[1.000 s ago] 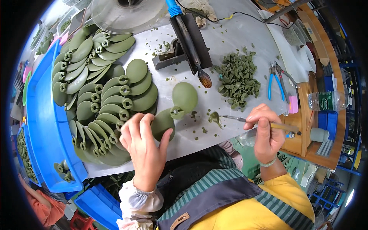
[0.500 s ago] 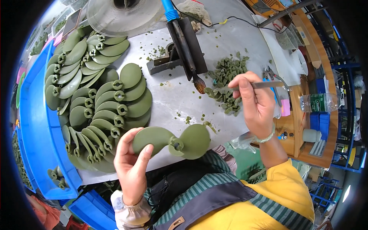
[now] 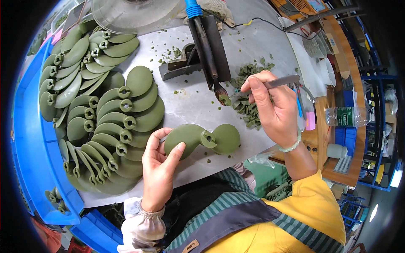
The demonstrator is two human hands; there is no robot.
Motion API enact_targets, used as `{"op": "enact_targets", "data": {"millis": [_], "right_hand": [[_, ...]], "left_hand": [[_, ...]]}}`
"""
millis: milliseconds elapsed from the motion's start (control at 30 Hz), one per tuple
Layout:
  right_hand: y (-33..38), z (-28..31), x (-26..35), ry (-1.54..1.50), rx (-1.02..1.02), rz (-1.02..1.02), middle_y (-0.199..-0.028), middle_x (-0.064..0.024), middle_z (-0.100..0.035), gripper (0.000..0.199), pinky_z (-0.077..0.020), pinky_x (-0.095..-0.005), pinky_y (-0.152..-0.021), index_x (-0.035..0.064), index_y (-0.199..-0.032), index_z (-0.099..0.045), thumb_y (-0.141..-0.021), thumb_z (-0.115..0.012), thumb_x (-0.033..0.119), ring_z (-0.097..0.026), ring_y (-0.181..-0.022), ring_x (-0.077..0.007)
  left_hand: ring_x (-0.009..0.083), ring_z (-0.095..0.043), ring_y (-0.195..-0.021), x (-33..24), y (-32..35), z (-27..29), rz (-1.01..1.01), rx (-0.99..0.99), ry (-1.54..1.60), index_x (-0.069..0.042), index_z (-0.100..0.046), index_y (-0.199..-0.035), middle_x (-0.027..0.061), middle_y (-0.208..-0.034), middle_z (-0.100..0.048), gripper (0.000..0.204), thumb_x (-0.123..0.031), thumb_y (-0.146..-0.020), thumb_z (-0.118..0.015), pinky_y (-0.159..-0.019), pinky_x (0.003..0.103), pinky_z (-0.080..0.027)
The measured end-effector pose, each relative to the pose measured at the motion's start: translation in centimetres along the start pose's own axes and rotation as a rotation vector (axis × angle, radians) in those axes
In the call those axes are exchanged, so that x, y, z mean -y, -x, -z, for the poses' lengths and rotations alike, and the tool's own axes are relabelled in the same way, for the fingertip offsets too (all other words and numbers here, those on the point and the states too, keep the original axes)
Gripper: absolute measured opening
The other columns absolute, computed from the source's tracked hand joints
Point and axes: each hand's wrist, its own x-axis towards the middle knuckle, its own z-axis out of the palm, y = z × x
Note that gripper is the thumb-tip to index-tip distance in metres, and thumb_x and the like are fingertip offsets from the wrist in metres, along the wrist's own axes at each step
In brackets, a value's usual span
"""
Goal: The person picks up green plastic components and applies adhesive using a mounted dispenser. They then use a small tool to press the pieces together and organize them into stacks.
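My left hand (image 3: 157, 177) grips a green two-bladed plastic propeller (image 3: 185, 138) by one blade, thumb on top, with the notched hub turned up. In my right hand (image 3: 276, 111) are metal tweezers (image 3: 283, 80), pinched between thumb and fingers. At their tips is a small green plastic piece (image 3: 225, 100), right at the flattened brown tip (image 3: 219, 89) of a soldering iron (image 3: 202, 46); whether they touch is hard to tell. The blue-handled iron rests on a dark metal stand (image 3: 181, 71). Below my right hand lies a pile of small green pieces (image 3: 249, 111).
Overlapping rows of green propellers (image 3: 139, 81) cover the left of the metal table (image 3: 185, 95). A blue bin (image 3: 31, 130) stands at the far left. A clear round lid (image 3: 126, 17) and a glove (image 3: 219, 9) lie at the back. Right are pliers, a plastic bottle (image 3: 346, 117) and shelving.
My left hand has moved right and slightly up with the propeller, tilting it. My right hand has brought the small piece down to the iron's tip. The whole view has shifted slightly.
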Motion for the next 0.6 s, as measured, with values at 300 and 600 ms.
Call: {"op": "enact_targets", "data": {"millis": [300, 600], "right_hand": [[-0.18, 0.10, -0.03, 0.048, 0.028, 0.032, -0.082, -0.0045, -0.062, 0.023, -0.0431, -0.0233, -0.059, -0.0022, -0.091, -0.062, -0.103, -0.055, 0.017, -0.053, -0.064, -0.0099], [-0.29, 0.01, 0.14, 0.030, 0.018, 0.010, -0.081, -0.0051, -0.064, 0.019, -0.0432, -0.0268, -0.058, -0.0011, -0.092, -0.064, -0.101, -0.058, 0.015, -0.054, -0.063, -0.0136]], "left_hand": [[0.0121, -0.061, -0.106, 0.05, -0.89, -0.33, -0.009, 0.007, -0.016, 0.001, -0.047, -0.126, 0.0102, -0.117, -0.066, 0.034, 0.002, -0.095, -0.061, -0.094, 0.026, -0.049], [0.0125, -0.062, -0.105, 0.25, -1.09, -0.25, -0.017, 0.004, -0.018, 0.001, -0.047, -0.125, 0.0104, -0.117, -0.066, 0.034, 0.002, -0.095, -0.062, -0.092, 0.026, -0.050]]}}
